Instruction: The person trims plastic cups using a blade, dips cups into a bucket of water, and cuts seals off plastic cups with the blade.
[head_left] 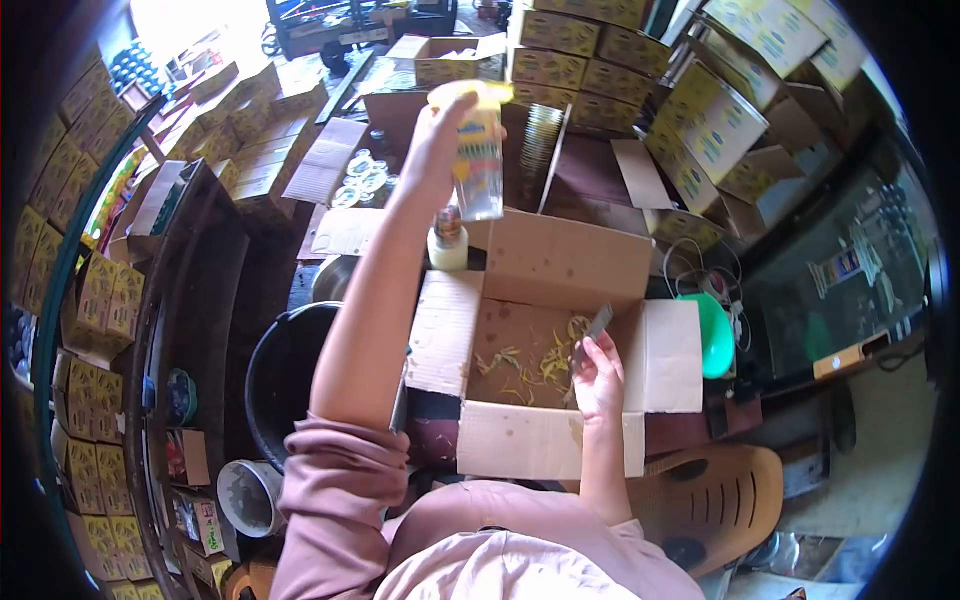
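My left hand [446,130] is raised ahead of me, its fingers wrapped round the top of a clear plastic bottle [482,175] with a yellow top and a printed label. The bottle hangs upright above the far side of an open cardboard box [550,440]. Over the box's right part, my right hand [598,380] grips a small flat grey tool [600,322], closed round its lower end. Yellowish strips [545,368] lie scattered on the box floor. A jar with pale contents [448,248] stands beyond the box's left flap, below my left hand.
A black bucket [262,375] stands left of the box, a white bucket [250,498] nearer me. At the right are a green bowl [714,338] and an orange chair [735,490]. Round lids [362,182] and a stack of yellow-rimmed items [541,140] lie beyond.
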